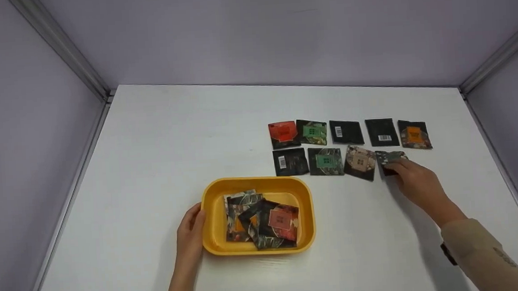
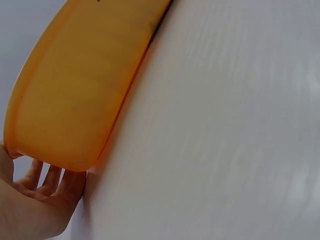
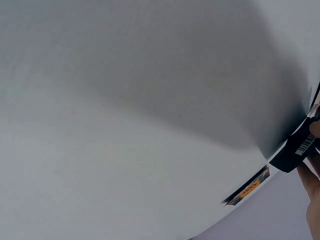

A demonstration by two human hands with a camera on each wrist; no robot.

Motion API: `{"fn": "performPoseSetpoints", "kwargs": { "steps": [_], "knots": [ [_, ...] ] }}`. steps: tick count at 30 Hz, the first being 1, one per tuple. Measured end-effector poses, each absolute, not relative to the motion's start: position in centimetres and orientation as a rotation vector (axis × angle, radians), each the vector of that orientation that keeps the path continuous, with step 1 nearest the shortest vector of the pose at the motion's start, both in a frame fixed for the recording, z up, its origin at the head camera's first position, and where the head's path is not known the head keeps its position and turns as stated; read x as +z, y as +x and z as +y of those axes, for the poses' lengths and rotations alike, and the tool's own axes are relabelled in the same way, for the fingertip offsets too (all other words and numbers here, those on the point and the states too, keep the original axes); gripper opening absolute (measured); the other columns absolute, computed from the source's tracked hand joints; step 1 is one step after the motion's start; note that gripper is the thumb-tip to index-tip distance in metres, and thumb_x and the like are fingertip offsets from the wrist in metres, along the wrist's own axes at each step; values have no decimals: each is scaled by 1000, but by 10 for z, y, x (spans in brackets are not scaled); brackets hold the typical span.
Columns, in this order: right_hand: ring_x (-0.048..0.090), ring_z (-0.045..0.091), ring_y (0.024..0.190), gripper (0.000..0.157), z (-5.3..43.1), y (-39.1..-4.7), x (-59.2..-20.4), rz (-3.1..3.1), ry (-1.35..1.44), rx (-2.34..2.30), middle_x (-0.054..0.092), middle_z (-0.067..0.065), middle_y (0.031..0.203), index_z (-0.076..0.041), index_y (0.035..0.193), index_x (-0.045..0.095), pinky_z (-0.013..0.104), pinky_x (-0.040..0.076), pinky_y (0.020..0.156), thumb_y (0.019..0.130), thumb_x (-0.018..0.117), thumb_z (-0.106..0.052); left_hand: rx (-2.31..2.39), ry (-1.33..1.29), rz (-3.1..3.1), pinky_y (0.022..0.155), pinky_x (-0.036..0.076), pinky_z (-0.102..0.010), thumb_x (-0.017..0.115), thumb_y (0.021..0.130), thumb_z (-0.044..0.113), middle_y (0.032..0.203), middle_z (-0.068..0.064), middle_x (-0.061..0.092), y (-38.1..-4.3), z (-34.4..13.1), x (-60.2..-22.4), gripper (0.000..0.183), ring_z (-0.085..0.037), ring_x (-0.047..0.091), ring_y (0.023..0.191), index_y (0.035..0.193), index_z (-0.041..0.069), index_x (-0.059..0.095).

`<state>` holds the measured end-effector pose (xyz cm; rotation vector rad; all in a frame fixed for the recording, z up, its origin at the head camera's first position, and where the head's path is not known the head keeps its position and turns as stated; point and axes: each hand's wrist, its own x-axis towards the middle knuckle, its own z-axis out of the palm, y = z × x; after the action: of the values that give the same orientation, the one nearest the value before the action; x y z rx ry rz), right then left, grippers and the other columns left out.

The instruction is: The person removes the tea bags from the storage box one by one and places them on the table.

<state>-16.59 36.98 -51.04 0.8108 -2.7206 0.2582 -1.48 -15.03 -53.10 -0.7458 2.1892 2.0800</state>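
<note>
I see two hands, well apart from each other. The left hand holds the left end of a yellow tub, with its thumb by the rim and its fingers against the outside. The tub sits on the near part of a white table. Inside is a messy pile of flat packets, and the top one has a pink-red label.

The right hand is over to the right. It pinches a dark packet between its thumb and fingers, at the right end of the near row. The side with its bar code faces the right wrist. I cannot tell if this packet touches the table.

To its left in that row are a tan packet, a green-label packet and a black packet. The far row has five, from left to right: a red packet, another green one, two black ones with bar codes, and an orange-label packet.
</note>
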Motion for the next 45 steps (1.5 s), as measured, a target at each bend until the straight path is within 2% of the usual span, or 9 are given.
{"fn": "performPoseSetpoints", "kwargs": {
  "steps": [4,11,16,27,32,39,45],
  "knots": [
    [64,39,103,34,372,-163,-515,-2752,867,257,65,19,114,3,110,69,53,54,83,78,75,12,2075,-738,2201,93,46,-20,47,105,40,142,-13,51,-15,-150,-531,53,-24,52,121,145,6,47],
    [62,41,105,35,374,-160,-519,-2757,926,275,63,21,118,3,110,70,54,53,84,77,75,13,2058,-742,2206,96,46,-25,47,105,42,142,-11,51,-16,-151,-533,53,-23,52,122,145,7,47],
    [61,41,107,36,370,-160,-516,-2813,917,260,62,21,120,3,112,69,55,52,86,78,76,10,2074,-733,2201,98,45,-24,46,106,38,145,-12,49,-13,-151,-531,51,-24,50,127,146,6,46],
    [62,39,104,37,345,-153,-481,-2722,934,307,64,19,116,1,109,70,54,52,88,75,79,11,2027,-761,2180,110,38,-42,44,106,40,150,-14,44,-11,-151,-531,55,-27,45,132,149,6,42],
    [63,39,105,38,320,-148,-470,-2670,1021,281,65,20,117,1,110,70,53,52,88,74,80,10,2026,-776,2156,111,38,-41,45,105,42,150,-10,44,-15,-153,-530,55,-25,44,132,148,8,42],
    [63,35,109,34,283,-134,-461,-2699,1146,285,66,16,119,-5,110,72,52,51,93,78,80,5,2025,-751,2173,110,38,-40,45,105,43,149,-11,44,-14,-154,-530,56,-24,45,132,148,7,42],
    [64,33,106,31,257,-125,-454,-2656,1182,218,68,14,116,-7,108,72,53,52,91,79,81,0,2081,-739,2149,103,44,-26,47,104,43,147,-11,46,-13,-152,-529,56,-23,48,129,148,7,43]
  ]
}}
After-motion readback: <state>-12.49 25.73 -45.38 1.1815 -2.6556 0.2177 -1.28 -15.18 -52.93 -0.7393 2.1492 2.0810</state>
